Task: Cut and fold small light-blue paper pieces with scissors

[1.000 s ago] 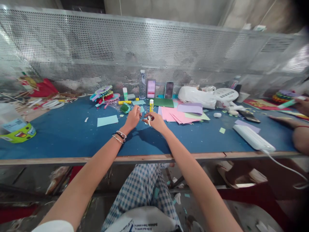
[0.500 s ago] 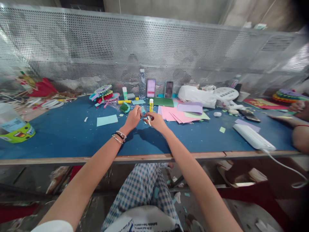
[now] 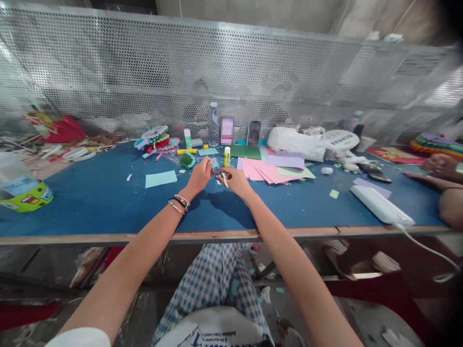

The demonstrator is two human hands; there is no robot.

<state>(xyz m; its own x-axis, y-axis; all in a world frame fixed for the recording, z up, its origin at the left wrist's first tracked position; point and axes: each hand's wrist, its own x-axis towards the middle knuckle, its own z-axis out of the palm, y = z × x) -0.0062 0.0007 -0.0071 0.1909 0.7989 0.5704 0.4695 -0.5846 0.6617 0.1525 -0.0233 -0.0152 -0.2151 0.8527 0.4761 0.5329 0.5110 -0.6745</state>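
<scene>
Over the blue table (image 3: 126,207), the person's right hand (image 3: 235,179) is closed around what look like white-handled scissors (image 3: 225,180), held just beside the left hand (image 3: 200,174). The left fingertips are bunched, but whether they pinch anything cannot be told. The work seems partway: a green folded-paper piece (image 3: 187,160) appears made up and scraps lie about, while a light blue sheet (image 3: 161,179) and several pink sheets (image 3: 260,171) look unworked.
</scene>
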